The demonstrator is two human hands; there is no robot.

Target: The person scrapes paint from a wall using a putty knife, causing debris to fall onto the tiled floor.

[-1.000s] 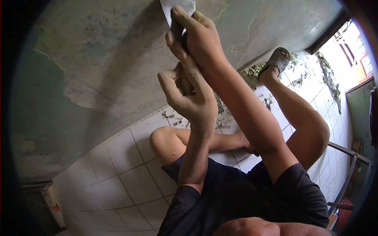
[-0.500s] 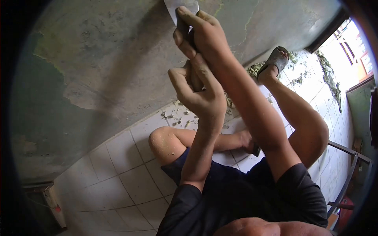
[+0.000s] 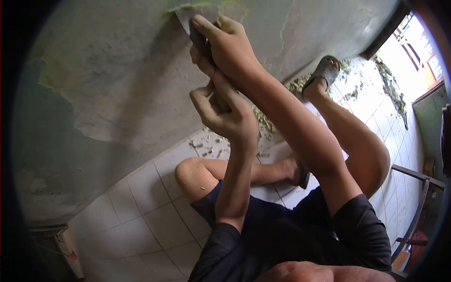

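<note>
My right hand grips a paint scraper by its dark handle, thumb laid along it toward the blade. The wide metal blade rests against the wall, under a strip of lifted green paint at the top of view. My left hand is just below, fingers curled, with one finger reaching up along the handle beneath the right hand. The lower end of the handle is hidden by the fingers. Bare grey patches with ragged paint edges cover much of the wall.
Paint flakes litter the white tile floor by the wall's foot. More scraps lie near the bright doorway at right. My bent knees and a sandal are close by. A metal frame stands at right.
Both hands and the scraper have moved left along the wall. A curled strip of green paint now shows at the blade's edge. My legs stay in much the same place.
</note>
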